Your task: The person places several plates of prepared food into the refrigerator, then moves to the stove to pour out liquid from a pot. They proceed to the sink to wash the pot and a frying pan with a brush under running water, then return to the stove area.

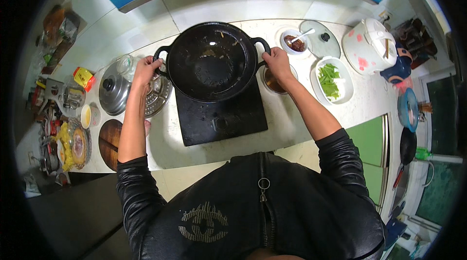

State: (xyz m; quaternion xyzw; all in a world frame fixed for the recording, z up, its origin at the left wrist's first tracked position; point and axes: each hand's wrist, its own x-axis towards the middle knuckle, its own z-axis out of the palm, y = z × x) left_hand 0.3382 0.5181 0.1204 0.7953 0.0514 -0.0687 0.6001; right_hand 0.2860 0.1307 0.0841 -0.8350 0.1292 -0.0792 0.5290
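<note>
A black two-handled wok (211, 66) with food bits and a wet sheen inside is at or above the back part of a black induction cooktop (226, 121); whether it rests there I cannot tell. My left hand (146, 72) grips its left loop handle, and my right hand (279, 63) grips the right one. Beside my right hand is a bowl of brown liquid (271, 81), partly hidden. A white dish (348, 90) with cut green vegetables stands farther right. Behind it are a small bowl of dark red sauce with a white spoon (294, 43) and a glass lid (317, 41).
Left of the cooktop are a metal lid (113, 96), a perforated steamer plate (158, 97), a glass jar (126, 66), a paper cup (90, 116) and a round wooden board (108, 139). A rice cooker (368, 48) stands at the back right. The tiled wall rises behind the wok.
</note>
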